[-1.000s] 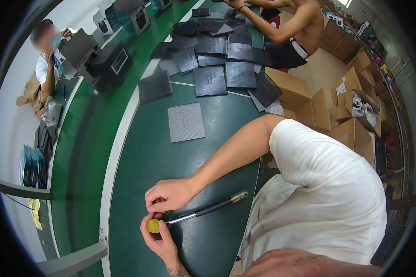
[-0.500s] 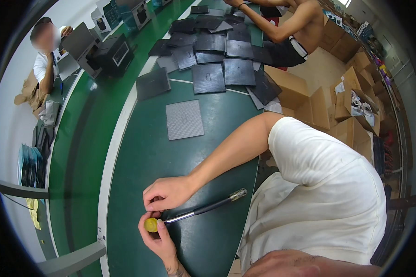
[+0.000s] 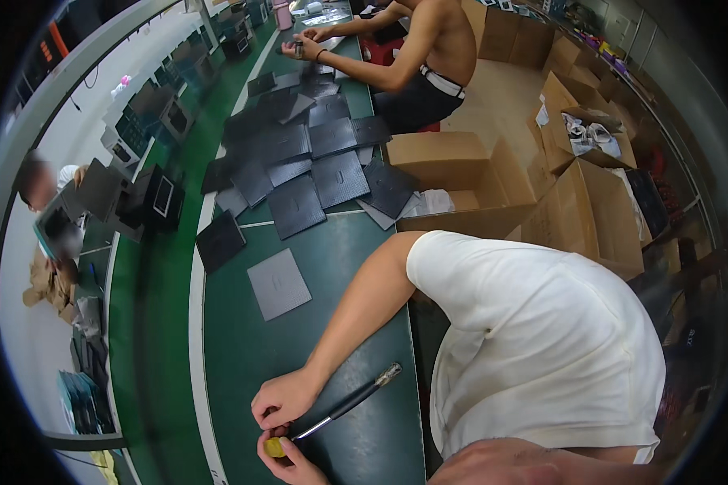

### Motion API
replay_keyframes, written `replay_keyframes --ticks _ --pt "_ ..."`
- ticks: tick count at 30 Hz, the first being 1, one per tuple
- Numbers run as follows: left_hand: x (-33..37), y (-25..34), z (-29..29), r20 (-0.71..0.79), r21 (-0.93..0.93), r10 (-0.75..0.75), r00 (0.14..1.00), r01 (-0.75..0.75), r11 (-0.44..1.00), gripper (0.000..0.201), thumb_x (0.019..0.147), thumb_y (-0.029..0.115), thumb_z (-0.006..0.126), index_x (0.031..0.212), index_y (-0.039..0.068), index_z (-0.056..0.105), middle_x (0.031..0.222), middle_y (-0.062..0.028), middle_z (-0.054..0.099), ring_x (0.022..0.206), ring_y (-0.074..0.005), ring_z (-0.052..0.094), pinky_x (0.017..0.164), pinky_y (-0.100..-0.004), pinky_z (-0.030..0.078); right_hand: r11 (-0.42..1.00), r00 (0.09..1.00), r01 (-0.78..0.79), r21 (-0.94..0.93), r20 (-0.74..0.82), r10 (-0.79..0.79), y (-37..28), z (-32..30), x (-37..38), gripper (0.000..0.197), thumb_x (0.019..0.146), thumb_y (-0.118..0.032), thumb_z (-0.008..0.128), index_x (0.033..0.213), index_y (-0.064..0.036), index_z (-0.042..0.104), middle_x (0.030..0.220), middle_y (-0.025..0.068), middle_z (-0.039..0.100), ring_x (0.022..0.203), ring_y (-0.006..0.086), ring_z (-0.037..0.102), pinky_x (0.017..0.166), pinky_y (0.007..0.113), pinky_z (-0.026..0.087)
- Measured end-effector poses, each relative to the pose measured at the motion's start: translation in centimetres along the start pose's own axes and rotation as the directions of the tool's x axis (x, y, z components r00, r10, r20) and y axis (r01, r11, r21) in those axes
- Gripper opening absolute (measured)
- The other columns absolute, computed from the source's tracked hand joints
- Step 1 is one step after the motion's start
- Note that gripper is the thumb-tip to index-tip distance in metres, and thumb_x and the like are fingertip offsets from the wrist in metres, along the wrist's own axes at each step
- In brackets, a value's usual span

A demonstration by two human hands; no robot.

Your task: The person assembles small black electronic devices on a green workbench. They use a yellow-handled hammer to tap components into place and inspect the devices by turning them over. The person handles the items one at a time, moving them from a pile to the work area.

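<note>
My left hand is closed around the yellow head of a mallet, near the lower edge. The mallet's silver shaft and black grip slant up and right over the green tabletop, ending in a shiny wrapped-looking butt. Just above the head, my right hand has curled fingers pinched together close to my left fingertips. Whatever it pinches, if anything, is hidden. A square grey textured panel lies flat on the green table, beyond my right hand.
Dark textured panels overlap in a heap farther up the table. A co-worker sits beyond it, hands over the table. Open cardboard boxes stand on the right. Across the green belt, another person handles a dark boxy unit.
My view has shifted, so the table and panels sit lower and farther left. My hands stay together at the mallet's head. The far co-worker's hands have come fully into view.
</note>
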State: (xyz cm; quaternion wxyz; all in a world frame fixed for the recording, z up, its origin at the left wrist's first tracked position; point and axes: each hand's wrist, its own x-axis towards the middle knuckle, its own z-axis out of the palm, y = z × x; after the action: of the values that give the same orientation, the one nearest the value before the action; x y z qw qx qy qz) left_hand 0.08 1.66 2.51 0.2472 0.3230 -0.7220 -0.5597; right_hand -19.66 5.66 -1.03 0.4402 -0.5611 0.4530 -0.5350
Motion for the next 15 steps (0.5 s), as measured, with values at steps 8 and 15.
replay_keyframes --ticks 8,15 --pt "0.3 -1.3 0.1 0.014 0.007 0.043 0.999 -0.043 0.999 0.033 0.104 0.014 0.062 0.131 -0.003 0.055 0.123 -0.0181 0.065 0.111 -0.0246 0.065 0.097 -0.0347 0.051 0.999 0.999 0.035 -0.009 -0.030 -0.035 0.5 -0.2 -0.2 0.026 0.099 -0.021 0.060 0.095 0.0032 0.069 0.082 0.0100 0.071 0.074 0.0177 0.071 0.067 0.033 0.057" --pt "0.4 -2.1 -0.3 0.010 0.009 0.080 0.997 -0.080 0.997 0.034 0.105 0.017 0.062 0.132 -0.002 0.055 0.125 -0.0171 0.063 0.112 -0.0248 0.063 0.099 -0.0349 0.051 0.999 0.999 0.035 -0.032 -0.035 -0.036 0.8 0.1 0.0 0.022 0.097 -0.018 0.062 0.093 0.0021 0.070 0.092 0.0126 0.070 0.082 0.0224 0.072 0.072 0.036 0.057"
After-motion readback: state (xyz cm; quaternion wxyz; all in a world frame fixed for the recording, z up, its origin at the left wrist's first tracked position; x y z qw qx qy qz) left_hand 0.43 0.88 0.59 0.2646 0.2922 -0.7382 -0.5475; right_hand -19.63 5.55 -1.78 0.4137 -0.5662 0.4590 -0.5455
